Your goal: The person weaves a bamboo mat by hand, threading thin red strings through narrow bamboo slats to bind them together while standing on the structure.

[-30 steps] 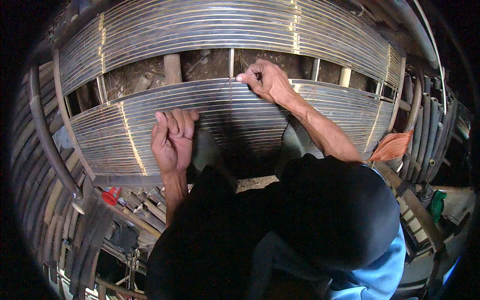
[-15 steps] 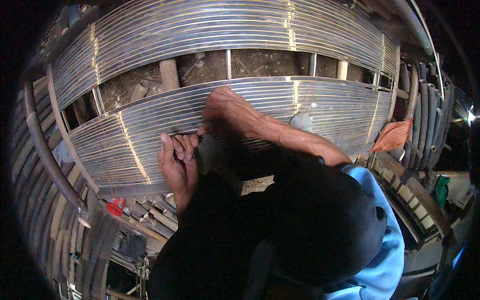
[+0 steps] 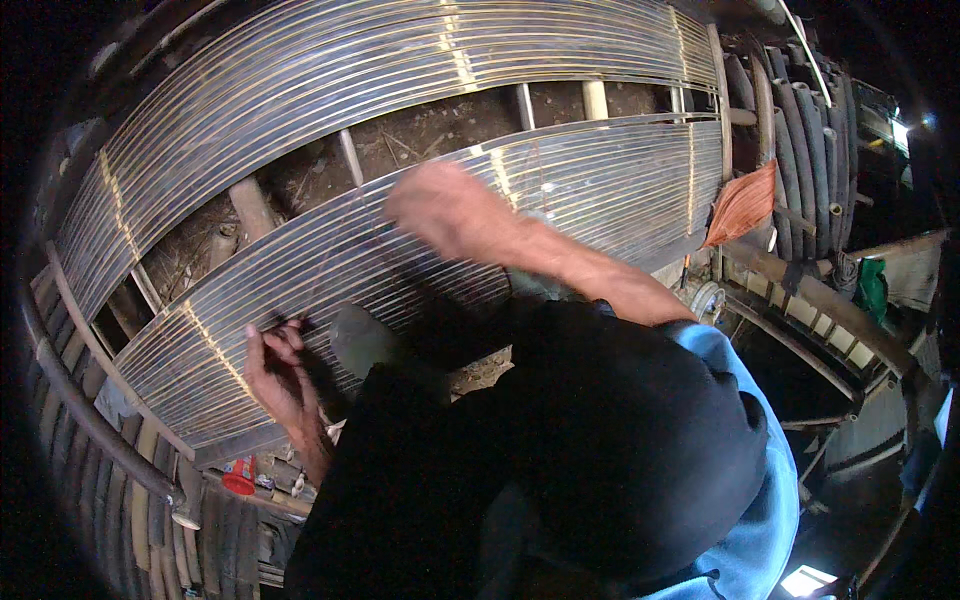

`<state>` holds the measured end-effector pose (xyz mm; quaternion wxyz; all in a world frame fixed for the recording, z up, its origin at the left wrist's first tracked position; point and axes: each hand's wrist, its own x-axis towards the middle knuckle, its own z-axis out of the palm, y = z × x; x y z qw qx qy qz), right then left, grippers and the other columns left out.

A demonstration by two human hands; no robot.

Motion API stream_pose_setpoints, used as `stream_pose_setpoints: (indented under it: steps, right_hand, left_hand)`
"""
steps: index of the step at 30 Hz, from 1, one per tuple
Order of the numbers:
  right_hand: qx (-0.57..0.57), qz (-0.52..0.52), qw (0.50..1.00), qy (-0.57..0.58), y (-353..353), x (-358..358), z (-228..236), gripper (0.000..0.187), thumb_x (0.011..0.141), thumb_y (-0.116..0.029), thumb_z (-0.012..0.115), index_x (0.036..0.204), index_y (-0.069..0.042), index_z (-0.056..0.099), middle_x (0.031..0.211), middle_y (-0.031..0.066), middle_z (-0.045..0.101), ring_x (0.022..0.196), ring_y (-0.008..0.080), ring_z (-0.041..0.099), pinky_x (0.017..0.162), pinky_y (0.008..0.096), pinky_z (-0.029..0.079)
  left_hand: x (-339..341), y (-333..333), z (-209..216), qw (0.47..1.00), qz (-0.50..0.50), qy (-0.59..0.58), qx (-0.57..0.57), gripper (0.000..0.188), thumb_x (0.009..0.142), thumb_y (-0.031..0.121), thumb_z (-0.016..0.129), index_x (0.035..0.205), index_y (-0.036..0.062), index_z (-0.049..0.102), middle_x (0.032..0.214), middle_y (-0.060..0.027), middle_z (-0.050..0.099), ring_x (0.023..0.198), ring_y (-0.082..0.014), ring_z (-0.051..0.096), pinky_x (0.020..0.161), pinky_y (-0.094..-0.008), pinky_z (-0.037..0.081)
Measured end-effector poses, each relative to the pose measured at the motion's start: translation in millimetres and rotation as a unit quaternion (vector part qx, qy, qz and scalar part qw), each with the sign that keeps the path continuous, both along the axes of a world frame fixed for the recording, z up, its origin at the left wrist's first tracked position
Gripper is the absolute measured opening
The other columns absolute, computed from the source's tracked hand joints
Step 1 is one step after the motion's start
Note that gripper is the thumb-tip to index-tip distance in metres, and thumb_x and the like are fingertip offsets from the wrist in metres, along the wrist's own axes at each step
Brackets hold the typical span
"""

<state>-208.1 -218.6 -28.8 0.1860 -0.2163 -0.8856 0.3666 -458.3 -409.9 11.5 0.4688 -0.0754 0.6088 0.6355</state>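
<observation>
The right hand [image 3: 445,212] is smeared by motion blur, so its fingers and grip can't be made out. Whatever is pinched in the left hand [image 3: 275,370] is too thin and dark to be identified. The lower part of the bamboo slat panel [image 3: 420,260] is covered by dark clothing [image 3: 560,450]. The small red object [image 3: 238,476] can't be identified either.

Bare dirt floor [image 3: 430,140]; dim surroundings
</observation>
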Motion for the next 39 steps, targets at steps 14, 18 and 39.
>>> stream_pose_setpoints:
  steps: [14, 18, 39]
  right_hand:
    - [0.157, -0.015, 0.969, -0.188, 71, 147, 3, 0.015, 0.086, -0.019, 0.073, 0.099, -0.011, 0.071, 0.118, 0.0026, 0.062, 0.110, 0.0239, 0.055, 0.090, 0.0377, 0.050]
    - [-0.079, -0.028, 0.991, -0.107, 72, 124, 43, 0.019, 0.096, -0.023, 0.066, 0.102, -0.005, 0.063, 0.095, 0.0044, 0.064, 0.092, 0.0188, 0.062, 0.082, 0.0358, 0.052]
    - [-0.111, -0.179, 0.930, -0.301, 134, 184, 0, 0.038, 0.094, -0.029, 0.054, 0.125, -0.015, 0.071, 0.117, 0.0208, 0.071, 0.111, 0.0414, 0.066, 0.101, 0.0497, 0.050]
  left_hand:
    - [110, 122, 17, 0.675, -0.395, 0.621, 0.047, 0.057, 0.078, 0.017, 0.080, 0.127, -0.0002, 0.055, 0.117, -0.0195, 0.055, 0.112, -0.0347, 0.052, 0.099, -0.0476, 0.039]
    - [169, 157, 16, 0.726, -0.545, 0.413, 0.076, 0.071, 0.079, 0.022, 0.084, 0.136, -0.0017, 0.048, 0.103, -0.0141, 0.063, 0.095, -0.0259, 0.060, 0.085, -0.0406, 0.048]
    - [181, 252, -52, 0.568, -0.620, 0.534, -0.088, 0.023, 0.090, 0.026, 0.069, 0.094, 0.0052, 0.078, 0.088, -0.0253, 0.071, 0.085, -0.0416, 0.071, 0.078, -0.0457, 0.056]
